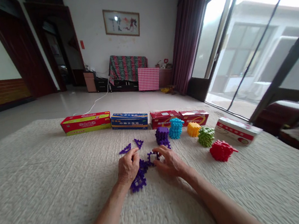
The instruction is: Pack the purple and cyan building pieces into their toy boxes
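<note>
Several purple interlocking pieces [139, 181] lie on the cream quilted cover, partly under and beside my left hand [129, 165], whose fingers are curled; what they grip is hidden. My right hand [169, 161] pinches the right edge of a square purple frame [153, 158] between thumb and fingers. Two purple triangular pieces [138, 143] lie just beyond my left hand. Past my right hand stands a stack of purple pieces [162, 135], with a loose purple piece [166, 144] at its foot.
Blue [176, 128], yellow [193, 129], green [206, 136] and red [221, 150] stacks stand to the right. Behind are a red-and-yellow box [86, 124], a blue box [130, 121] and two red boxes [164, 118]. A white box [237, 130] lies at the right.
</note>
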Motion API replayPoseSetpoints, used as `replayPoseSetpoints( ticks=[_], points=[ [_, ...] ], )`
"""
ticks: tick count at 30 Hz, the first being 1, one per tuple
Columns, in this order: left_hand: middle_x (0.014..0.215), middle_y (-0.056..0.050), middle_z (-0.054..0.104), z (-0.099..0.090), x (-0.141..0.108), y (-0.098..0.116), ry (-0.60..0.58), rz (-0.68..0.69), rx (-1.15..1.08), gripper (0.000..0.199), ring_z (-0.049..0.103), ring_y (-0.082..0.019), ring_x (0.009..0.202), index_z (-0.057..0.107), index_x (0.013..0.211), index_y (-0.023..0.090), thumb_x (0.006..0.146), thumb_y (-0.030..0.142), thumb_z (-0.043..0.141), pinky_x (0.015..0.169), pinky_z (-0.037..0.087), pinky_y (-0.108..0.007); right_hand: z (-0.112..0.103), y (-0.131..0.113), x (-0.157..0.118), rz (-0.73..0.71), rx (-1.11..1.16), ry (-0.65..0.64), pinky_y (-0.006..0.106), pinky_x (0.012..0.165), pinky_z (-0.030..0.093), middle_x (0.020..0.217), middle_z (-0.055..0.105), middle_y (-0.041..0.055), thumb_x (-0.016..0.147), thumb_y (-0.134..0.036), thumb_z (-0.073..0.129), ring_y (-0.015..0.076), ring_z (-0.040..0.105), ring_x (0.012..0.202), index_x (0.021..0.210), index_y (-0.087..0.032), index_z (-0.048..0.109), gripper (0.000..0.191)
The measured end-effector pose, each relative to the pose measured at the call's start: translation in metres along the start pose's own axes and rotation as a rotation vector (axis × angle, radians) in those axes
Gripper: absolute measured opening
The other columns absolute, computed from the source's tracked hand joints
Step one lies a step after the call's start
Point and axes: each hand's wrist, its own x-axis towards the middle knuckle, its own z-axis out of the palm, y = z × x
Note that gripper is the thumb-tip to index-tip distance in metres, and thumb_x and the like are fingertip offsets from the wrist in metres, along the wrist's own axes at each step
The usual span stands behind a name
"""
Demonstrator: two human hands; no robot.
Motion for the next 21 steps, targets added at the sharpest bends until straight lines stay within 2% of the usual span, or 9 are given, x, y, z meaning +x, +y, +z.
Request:
replayPoseSetpoints(
  ticks=[4,8,10,15,21],
  points=[
    [0.087,-0.006,0.076,0.0012,-0.0002,-0.0025,0.000,0.012,0.009,0.028,0.072,-0.020,0.083,0.070,0.098,0.020,0.083,0.028,0.048,0.082,0.054,-0.027,-0.0008,-0.0071,-0.0014,-0.005,-0.085,-0.088,0.035,0.090,0.046,0.116,0.061,0.0121,0.073,-0.026,0.066,0.0244,0.058,0.106,0.123,-0.018,0.054,0.053],
    [0.089,-0.006,0.076,0.0028,-0.0006,-0.0046,0.003,0.024,0.008,0.027,0.072,-0.020,0.084,0.070,0.097,0.020,0.083,0.028,0.048,0.081,0.055,-0.027,0.0010,-0.0078,-0.0014,0.006,-0.121,-0.096,0.037,0.095,0.045,0.127,0.055,0.0138,0.072,-0.026,0.066,0.0260,0.054,0.115,0.131,-0.017,0.046,0.063],
    [0.090,-0.006,0.076,0.0031,-0.0006,-0.0047,0.001,0.024,0.007,0.027,0.071,-0.020,0.085,0.070,0.097,0.019,0.083,0.027,0.048,0.082,0.055,-0.027,0.0007,-0.0067,-0.0009,-0.022,-0.118,-0.105,0.038,0.096,0.044,0.127,0.055,0.0134,0.074,-0.026,0.065,0.0253,0.053,0.115,0.131,-0.017,0.046,0.061],
    [0.091,-0.006,0.076,0.0032,0.0000,-0.0035,0.000,0.029,0.008,0.027,0.071,-0.020,0.086,0.070,0.096,0.019,0.083,0.027,0.047,0.081,0.054,-0.027,-0.0010,-0.0057,0.0001,-0.094,-0.127,-0.144,0.036,0.092,0.045,0.112,0.061,0.0091,0.075,-0.024,0.065,0.0223,0.057,0.103,0.115,-0.019,0.059,0.041],
    [0.091,-0.006,0.076,0.0027,0.0001,-0.0025,0.009,0.036,0.006,0.027,0.071,-0.020,0.085,0.071,0.094,0.020,0.083,0.027,0.048,0.081,0.055,-0.027,0.0011,0.0010,-0.0007,-0.066,-0.068,-0.086,0.034,0.085,0.048,0.106,0.058,0.0077,0.070,-0.018,0.064,0.0209,0.058,0.097,0.117,-0.020,0.055,0.048]
  ],
)
